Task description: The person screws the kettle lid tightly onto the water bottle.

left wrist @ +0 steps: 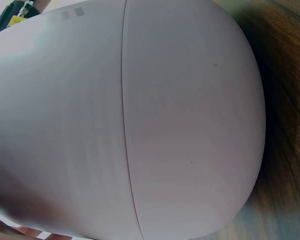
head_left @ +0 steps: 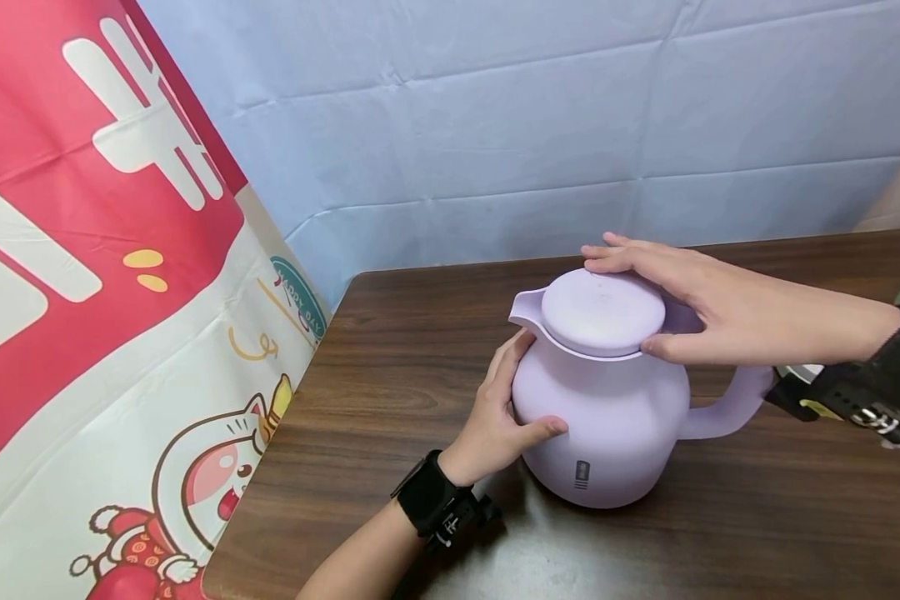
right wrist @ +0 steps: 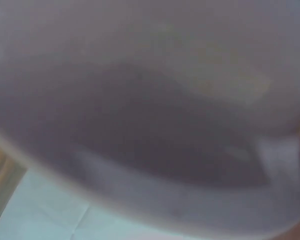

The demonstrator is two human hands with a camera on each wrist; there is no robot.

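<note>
A lavender thermos jug (head_left: 600, 425) stands upright on the table, its spout to the left and its handle (head_left: 727, 408) to the right. My left hand (head_left: 498, 417) holds the jug's left side, with the thumb across the front and the fingers round the back. The round lid (head_left: 603, 310) sits in the mouth. My right hand (head_left: 667, 287) spans it from the right, thumb at the near rim and fingers at the far rim. The jug's body (left wrist: 190, 120) fills most of the left wrist view. A blurred lavender surface (right wrist: 140, 100) fills the right wrist view.
The dark wood table (head_left: 390, 400) ends at its back and left edges. Behind it hangs a creased pale blue cloth (head_left: 495, 133), and a red and white printed cloth (head_left: 120, 333) covers the left side. Both wrists wear black straps with cameras.
</note>
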